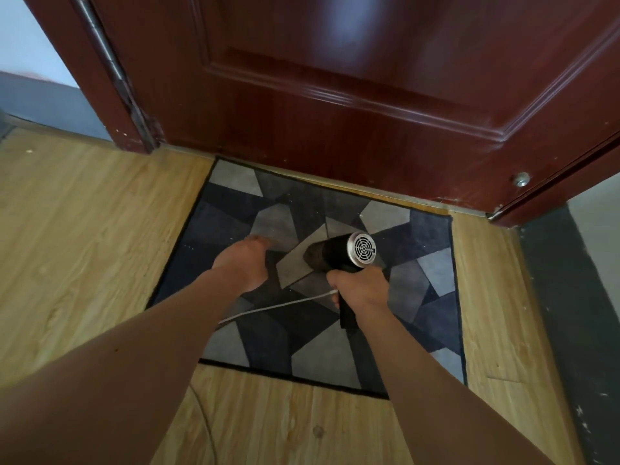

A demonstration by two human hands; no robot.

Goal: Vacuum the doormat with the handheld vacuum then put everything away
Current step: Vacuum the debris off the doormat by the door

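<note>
Where the light wood-plank floor (84, 229) meets a dark red panelled door (335, 95), a grey and navy geometric doormat (429, 297) is laid flat against the threshold. A black handheld vacuum (339, 255) is gripped at its handle by the closed right hand (360, 292), nozzle lowered to the mat's centre. A white cord (268, 308) is trailed leftward. The left hand (243, 263) is pressed on the mat, fingers spread.

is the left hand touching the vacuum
Apart. The head view shows the left hand pressed on the doormat, with a strip of mat showing between it and the vacuum, which the right hand holds.
</note>
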